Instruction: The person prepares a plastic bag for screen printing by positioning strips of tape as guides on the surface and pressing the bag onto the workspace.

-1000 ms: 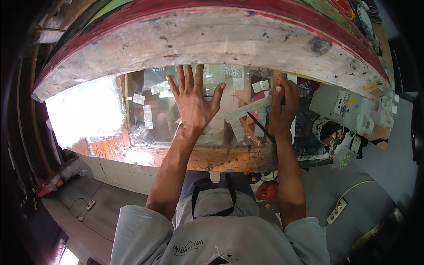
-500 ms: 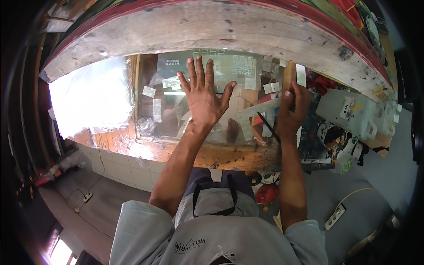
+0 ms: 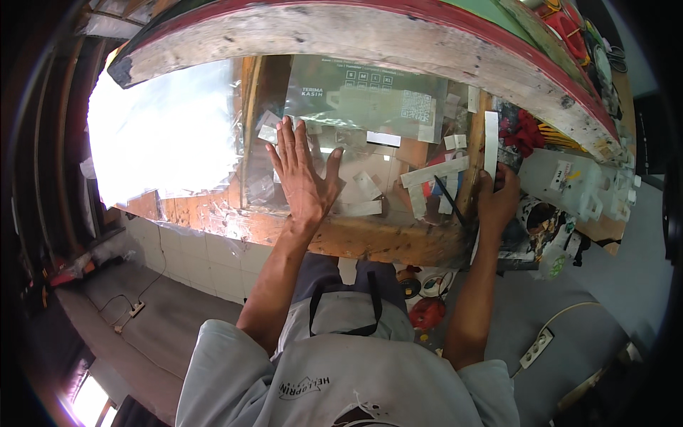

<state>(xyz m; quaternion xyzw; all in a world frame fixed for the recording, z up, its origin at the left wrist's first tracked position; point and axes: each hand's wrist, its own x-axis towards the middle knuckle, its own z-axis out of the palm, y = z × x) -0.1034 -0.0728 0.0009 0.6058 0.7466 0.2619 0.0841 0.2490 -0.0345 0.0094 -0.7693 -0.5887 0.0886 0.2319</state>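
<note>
My left hand [image 3: 304, 186] lies flat on the glass top [image 3: 334, 160], its fingers spread and nothing in them. Beyond its fingertips is a dark green printed sheet [image 3: 356, 99]. My right hand [image 3: 498, 198] is at the right wooden edge, thumb and fingers curled around the lower part of a long white strip [image 3: 491, 139]. Its grip on the strip is partly hidden by the fingers. To the left of that hand, a thin black stick [image 3: 447, 198] slants across pale tape strips [image 3: 434, 172] on the glass.
A thick paint-stained wooden beam [image 3: 341, 39] crosses the far side. Bright white sheets [image 3: 167, 135] lie at the left. At the right stand a translucent plastic jug [image 3: 587, 188], a red cloth [image 3: 525, 135] and a spotted container [image 3: 544, 220]. A power strip [image 3: 536, 347] lies on the floor.
The view has shifted, bringing more of the green sheet into sight. My left hand has moved nearer and left, off the sheet. My right hand has moved right and nearer, along the white strip.
</note>
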